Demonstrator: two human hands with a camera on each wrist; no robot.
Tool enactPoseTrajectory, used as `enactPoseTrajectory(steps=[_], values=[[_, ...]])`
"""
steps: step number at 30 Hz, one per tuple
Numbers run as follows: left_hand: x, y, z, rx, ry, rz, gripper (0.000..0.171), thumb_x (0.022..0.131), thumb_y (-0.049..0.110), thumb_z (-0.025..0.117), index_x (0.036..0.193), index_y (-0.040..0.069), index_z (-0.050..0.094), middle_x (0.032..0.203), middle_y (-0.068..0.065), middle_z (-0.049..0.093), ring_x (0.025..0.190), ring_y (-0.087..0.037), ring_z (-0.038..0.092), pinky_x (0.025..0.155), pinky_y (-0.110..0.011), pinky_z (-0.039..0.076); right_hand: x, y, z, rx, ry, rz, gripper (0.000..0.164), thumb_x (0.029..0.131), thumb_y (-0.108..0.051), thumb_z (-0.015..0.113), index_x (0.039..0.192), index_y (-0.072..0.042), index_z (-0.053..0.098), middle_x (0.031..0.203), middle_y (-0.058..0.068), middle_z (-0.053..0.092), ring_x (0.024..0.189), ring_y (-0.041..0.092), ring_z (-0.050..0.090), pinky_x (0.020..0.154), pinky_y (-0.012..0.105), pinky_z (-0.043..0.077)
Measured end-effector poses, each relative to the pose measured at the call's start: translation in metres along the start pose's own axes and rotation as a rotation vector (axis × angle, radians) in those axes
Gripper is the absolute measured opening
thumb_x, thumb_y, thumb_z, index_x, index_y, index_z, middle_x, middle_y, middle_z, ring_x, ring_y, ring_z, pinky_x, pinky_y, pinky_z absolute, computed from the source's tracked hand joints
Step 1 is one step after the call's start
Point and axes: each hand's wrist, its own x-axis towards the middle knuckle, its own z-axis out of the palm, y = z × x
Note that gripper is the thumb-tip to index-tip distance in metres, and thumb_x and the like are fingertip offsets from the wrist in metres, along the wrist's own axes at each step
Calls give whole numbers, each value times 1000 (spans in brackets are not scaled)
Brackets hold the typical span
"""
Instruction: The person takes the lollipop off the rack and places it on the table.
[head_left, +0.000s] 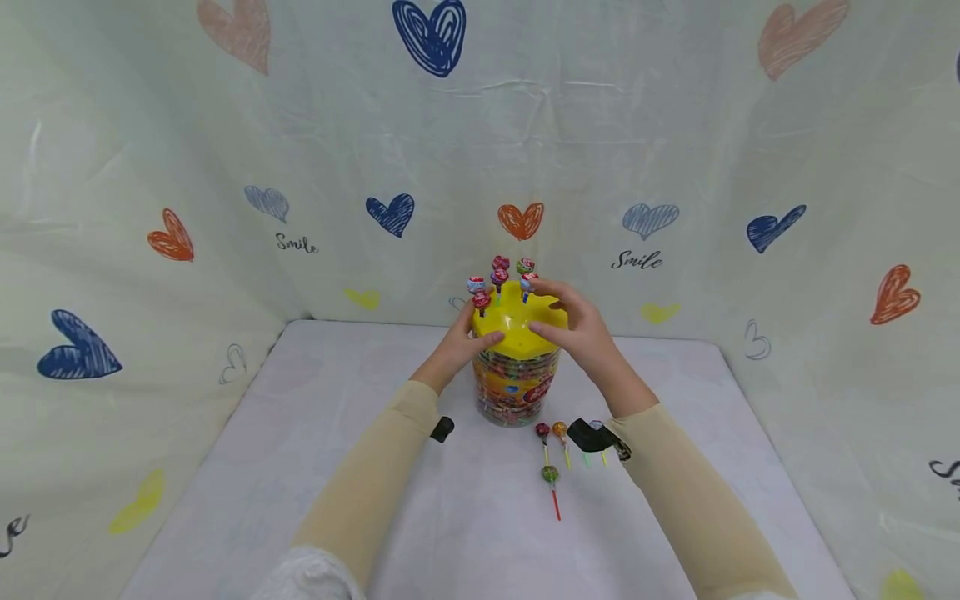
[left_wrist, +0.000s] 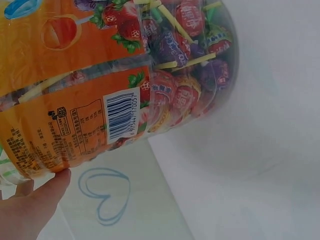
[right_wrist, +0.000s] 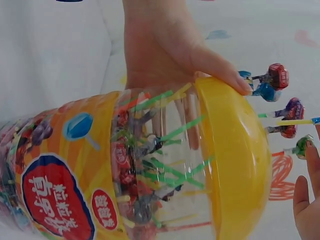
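Note:
A clear plastic jar [head_left: 515, 387] full of wrapped lollipops stands on the table, topped by a yellow domed lid [head_left: 517, 329]. My left hand [head_left: 455, 346] grips the jar at its top, the thumb [right_wrist: 220, 70] lying on the lid and the fingers behind the clear wall. Several lollipops [right_wrist: 290, 129] stick up from the lid's far and left parts. Above the lid, my right hand [head_left: 581, 325] holds a lollipop [head_left: 527, 285] with a blue wrapper tail by its fingertips. Its yellow stick [right_wrist: 295, 121] points toward the lid; the exact grip is partly out of view.
In front of the jar lie several loose lollipops, among them a dark red one [head_left: 542, 430], an orange one [head_left: 560, 429] and a green one [head_left: 550, 473]. Some are partly hidden by my right wrist. A heart-printed sheet [head_left: 585, 150] hangs behind the white table [head_left: 360, 367].

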Motion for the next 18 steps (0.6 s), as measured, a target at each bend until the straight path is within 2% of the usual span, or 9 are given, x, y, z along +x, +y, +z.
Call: enactPoseTrajectory(steps=[4, 9, 13, 18], values=[[-1, 1, -1, -8, -3, -3, 86, 86, 45, 73, 154, 40, 21, 160, -4, 23, 145, -30, 18, 114, -59, 15, -12, 2, -8, 46, 14, -29, 51, 87, 2, 67, 136, -2, 52, 137, 8, 51, 122, 23, 45, 105, 47, 32], [-3, 3, -3, 5, 5, -17, 91, 83, 50, 73, 155, 36, 19, 161, -4, 20, 147, -30, 13, 114, -59, 14, -35, 15, -19, 119, 36, -1, 52, 87, 9, 65, 136, 2, 50, 135, 3, 53, 118, 21, 49, 100, 39, 38], [-3, 4, -2, 15, -3, -27, 91, 84, 52, 72, 155, 35, 18, 161, -3, 19, 147, -30, 12, 114, -58, 15, -53, 29, -25, 113, 38, 22, 51, 87, 9, 65, 135, 4, 49, 128, 1, 56, 113, 20, 52, 95, 29, 43], [-4, 4, -1, 14, -7, -40, 89, 85, 49, 72, 155, 37, 17, 161, -2, 19, 147, -30, 12, 113, -59, 16, -76, 47, -28, 88, 19, 79, 51, 85, 7, 69, 133, 3, 51, 123, 5, 58, 107, 27, 55, 91, 28, 48]])
